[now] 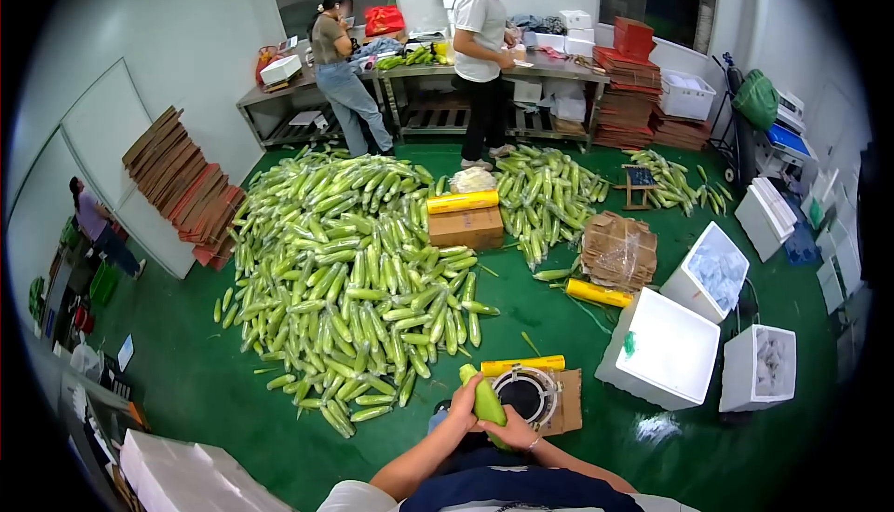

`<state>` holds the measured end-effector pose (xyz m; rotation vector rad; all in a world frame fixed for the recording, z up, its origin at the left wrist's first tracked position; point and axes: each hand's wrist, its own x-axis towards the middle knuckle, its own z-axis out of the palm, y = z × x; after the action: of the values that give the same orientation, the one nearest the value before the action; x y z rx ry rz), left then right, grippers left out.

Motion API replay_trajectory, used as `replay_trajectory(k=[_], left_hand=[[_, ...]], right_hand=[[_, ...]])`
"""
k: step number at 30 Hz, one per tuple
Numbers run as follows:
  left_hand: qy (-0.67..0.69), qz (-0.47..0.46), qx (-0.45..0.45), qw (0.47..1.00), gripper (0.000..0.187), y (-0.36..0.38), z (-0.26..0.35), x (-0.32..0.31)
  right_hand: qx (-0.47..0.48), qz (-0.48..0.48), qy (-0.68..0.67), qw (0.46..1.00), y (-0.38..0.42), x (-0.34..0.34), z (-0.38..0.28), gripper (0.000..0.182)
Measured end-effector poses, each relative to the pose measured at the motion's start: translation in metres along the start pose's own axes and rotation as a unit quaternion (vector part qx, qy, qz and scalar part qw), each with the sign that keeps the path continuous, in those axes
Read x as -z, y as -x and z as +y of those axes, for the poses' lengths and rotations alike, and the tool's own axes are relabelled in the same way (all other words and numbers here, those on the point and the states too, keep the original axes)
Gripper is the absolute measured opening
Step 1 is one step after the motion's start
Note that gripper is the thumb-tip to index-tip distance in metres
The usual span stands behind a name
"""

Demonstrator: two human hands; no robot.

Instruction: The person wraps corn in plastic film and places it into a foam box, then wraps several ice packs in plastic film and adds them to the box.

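Note:
A green ear of corn [486, 403], husk on, is held in front of my body. My left hand [463, 408] wraps round its left side, and my right hand [512, 431] closes on its lower end. Just beyond my hands are a round dark-topped piece with a pale ring [523, 395], a flat piece of cardboard [566, 402] and a yellow roll of film [523, 364]. A large heap of green ears in clear film [354, 279] covers the floor ahead and to the left.
A cardboard box [466, 229] with another yellow roll [463, 202] stands by the heap. White foam boxes [659, 349] are on the right. Flattened cartons [182, 181] lean at left. Two people [478, 55] are at the metal tables [419, 70]; another person [98, 218] is far left.

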<state>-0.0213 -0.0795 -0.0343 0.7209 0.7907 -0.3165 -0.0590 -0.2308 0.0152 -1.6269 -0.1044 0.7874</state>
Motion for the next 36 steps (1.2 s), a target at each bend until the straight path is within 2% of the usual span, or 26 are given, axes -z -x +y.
replay_trajectory(k=[4, 8, 10, 19, 22, 26, 28, 31, 32, 33, 34, 35, 36], left_hand=[[-0.013, 0.017, -0.001, 1.0, 0.038, 0.019, 0.009, -0.015], [-0.027, -0.007, 0.016, 0.999, 0.034, 0.016, 0.007, -0.013], [-0.032, 0.02, 0.01, 0.999, 0.035, 0.024, 0.008, -0.019], [-0.029, -0.02, 0.006, 0.999, 0.035, 0.022, 0.003, -0.024], [-0.024, -0.02, 0.007, 0.999, 0.035, 0.023, -0.005, -0.027], [-0.029, 0.008, 0.026, 0.999, 0.035, 0.02, -0.027, -0.031], [-0.035, -0.024, 0.052, 0.998, 0.036, 0.004, -0.046, -0.022], [-0.048, -0.033, 0.086, 0.995, 0.039, 0.026, -0.054, -0.038], [-0.1, 0.001, 0.043, 0.994, 0.044, 0.043, -0.053, -0.051], [-0.127, -0.01, 0.035, 0.991, 0.044, 0.048, -0.055, -0.051], [-0.154, -0.025, 0.034, 0.987, 0.045, 0.047, -0.065, -0.048], [-0.153, -0.064, 0.041, 0.985, 0.044, 0.032, -0.077, -0.031], [-0.149, -0.1, 0.054, 0.982, 0.045, 0.02, -0.088, -0.006]], right_hand=[[0.003, 0.008, 0.018, 1.0, -0.001, 0.001, 0.005, 0.057], [0.0, 0.019, 0.019, 1.0, 0.0, 0.001, 0.009, 0.057], [-0.014, 0.015, 0.015, 1.0, 0.0, 0.001, 0.013, 0.057], [0.011, 0.032, -0.003, 0.999, 0.009, 0.005, 0.005, 0.053], [0.04, 0.067, 0.074, 0.994, -0.007, 0.008, 0.063, 0.051], [0.047, 0.071, 0.063, 0.994, 0.009, 0.017, 0.073, 0.05], [-0.018, 0.084, -0.009, 0.996, 0.02, 0.022, 0.078, 0.066], [0.003, 0.089, -0.007, 0.996, 0.034, 0.028, 0.086, 0.063], [0.029, 0.126, 0.014, 0.991, 0.043, 0.031, 0.084, 0.057], [-0.029, 0.136, -0.002, 0.99, 0.048, 0.032, 0.086, 0.053], [-0.031, 0.155, 0.008, 0.987, 0.053, 0.037, 0.092, 0.051], [-0.014, 0.177, -0.062, 0.982, 0.07, 0.04, 0.062, 0.047], [-0.04, 0.216, -0.035, 0.975, 0.077, 0.048, 0.069, 0.046]])
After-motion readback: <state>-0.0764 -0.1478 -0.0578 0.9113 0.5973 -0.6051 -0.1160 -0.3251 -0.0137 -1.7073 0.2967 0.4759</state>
